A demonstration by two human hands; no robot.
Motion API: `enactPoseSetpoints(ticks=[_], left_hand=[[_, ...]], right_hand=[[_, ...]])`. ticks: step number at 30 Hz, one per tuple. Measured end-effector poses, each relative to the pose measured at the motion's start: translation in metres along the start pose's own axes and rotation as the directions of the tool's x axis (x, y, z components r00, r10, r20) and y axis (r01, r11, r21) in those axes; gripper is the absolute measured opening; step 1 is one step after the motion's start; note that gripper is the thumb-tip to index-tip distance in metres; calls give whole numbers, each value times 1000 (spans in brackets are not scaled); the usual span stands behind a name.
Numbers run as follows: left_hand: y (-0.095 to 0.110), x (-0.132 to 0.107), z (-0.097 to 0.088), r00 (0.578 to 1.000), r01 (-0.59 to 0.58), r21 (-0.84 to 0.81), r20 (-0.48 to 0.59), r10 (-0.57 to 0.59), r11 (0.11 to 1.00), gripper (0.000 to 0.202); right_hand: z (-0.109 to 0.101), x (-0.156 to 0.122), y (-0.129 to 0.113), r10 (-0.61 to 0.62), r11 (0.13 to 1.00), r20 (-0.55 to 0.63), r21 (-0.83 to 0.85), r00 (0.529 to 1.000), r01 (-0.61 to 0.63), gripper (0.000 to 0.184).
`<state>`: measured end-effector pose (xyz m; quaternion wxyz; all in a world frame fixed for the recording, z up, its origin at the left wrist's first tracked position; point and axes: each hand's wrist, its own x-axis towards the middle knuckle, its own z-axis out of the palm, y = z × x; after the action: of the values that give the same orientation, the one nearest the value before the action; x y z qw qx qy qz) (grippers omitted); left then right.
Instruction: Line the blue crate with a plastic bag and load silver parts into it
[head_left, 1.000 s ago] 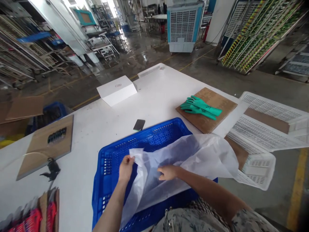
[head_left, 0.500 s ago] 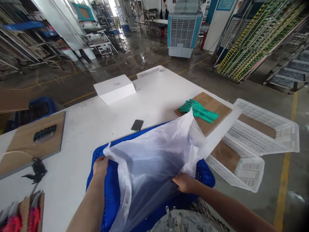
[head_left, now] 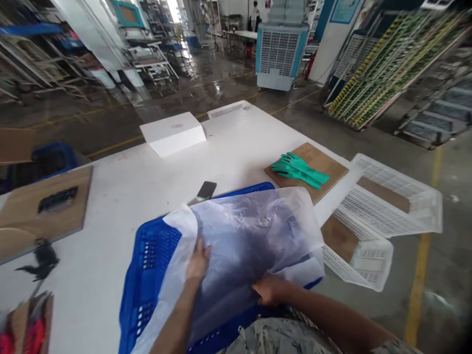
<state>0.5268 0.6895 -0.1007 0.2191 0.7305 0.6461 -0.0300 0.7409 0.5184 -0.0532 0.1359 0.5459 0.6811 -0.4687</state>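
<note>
A thin, translucent white plastic sheet (head_left: 236,231), perhaps a bag or liner, is spread over a blue plastic crate (head_left: 138,275) at the table's near edge. My left hand (head_left: 197,263) rests on the left part of the sheet, its fingers stretched out and pressing it down into the crate. My right hand (head_left: 271,290) is closed, fingers curled on the sheet near its front right. Folds of plastic hang over the crate's right side, and whatever lies under the sheet is hidden.
Beyond the crate lie a dark phone-like slab (head_left: 207,190) and green gloves (head_left: 300,170) on a brown board (head_left: 332,167). White perforated baskets (head_left: 398,196) stand at right. At left are another board (head_left: 79,206), a black tool (head_left: 42,258) and red-handled items (head_left: 35,334).
My left hand has left the crate's left rim and moved right onto the sheet. The raised far edge of the plastic has dropped and spread flatter. My right hand has shifted slightly left.
</note>
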Motion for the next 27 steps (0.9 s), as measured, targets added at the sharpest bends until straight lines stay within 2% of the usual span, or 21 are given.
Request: enactPoseSetpoints(ticks=[1, 2, 4, 6, 7, 8, 9, 10, 12, 14, 17, 19, 20, 22, 24, 26, 27], left_hand=[[-25, 9, 2, 987, 150, -4, -48, -150, 989, 61], [-46, 14, 4, 968, 220, 0, -125, -218, 975, 63], [-76, 16, 8, 945, 257, -26, -200, -257, 966, 69], [-86, 10, 11, 937, 257, -58, -228, -263, 965, 72], [-85, 6, 12, 941, 250, -64, -219, -258, 966, 71], [-83, 4, 13, 948, 240, -59, -202, -247, 969, 70], [-80, 2, 14, 953, 232, -51, -187, -238, 971, 69], [-78, 1, 13, 957, 227, -47, -175, -232, 973, 69], [-75, 3, 12, 954, 239, -66, -170, -247, 969, 72], [-76, 5, 10, 938, 273, -107, -189, -289, 956, 78], [-77, 9, 5, 945, 267, -97, -168, -280, 959, 80], [-73, 7, 0, 953, 277, -40, -118, -280, 960, 78], [-69, 5, -1, 955, 281, 0, -102, -279, 960, 76], [-53, -5, -2, 971, 210, 96, -137, -196, 973, 72], [-34, -19, 2, 980, 29, 209, -197, 13, 977, 65], [-16, -32, 10, 961, -107, 308, -214, 178, 945, 58], [-10, -38, 15, 956, -115, 338, -219, 197, 934, 56]], right_hand=[[0, -6, -3, 14, 1000, 14, 5, 1000, -14, 36], [-2, -12, -8, 21, 1000, 24, 14, 999, -21, 35], [-13, -20, -23, -44, 997, -26, 67, 999, 46, 37], [-32, -23, -39, -201, 969, -175, 108, 964, 222, 42], [-42, -21, -44, -265, 949, -273, 97, 925, 300, 43], [-50, -19, -45, -277, 943, -365, 74, 889, 325, 43], [-56, -17, -41, -234, 957, -436, 56, 869, 286, 44], [-59, -15, -31, -144, 979, -479, 58, 866, 195, 46], [-53, -16, 0, 95, 992, -490, 122, 867, -40, 58], [-39, -24, 37, 254, 964, -430, 182, 867, -192, 71], [-22, -37, 72, 347, 934, -390, 227, 853, -276, 71], [-23, -37, 73, 373, 925, -453, 251, 810, -285, 64], [-28, -33, 69, 377, 924, -513, 265, 771, -276, 61], [-43, -16, 57, 356, 933, -641, 283, 680, -221, 55], [-62, 9, 49, 324, 945, -731, 280, 600, -169, 54], [-84, 37, 52, 313, 949, -758, 264, 572, -170, 54], [-95, 51, 58, 320, 947, -758, 261, 569, -186, 55]])
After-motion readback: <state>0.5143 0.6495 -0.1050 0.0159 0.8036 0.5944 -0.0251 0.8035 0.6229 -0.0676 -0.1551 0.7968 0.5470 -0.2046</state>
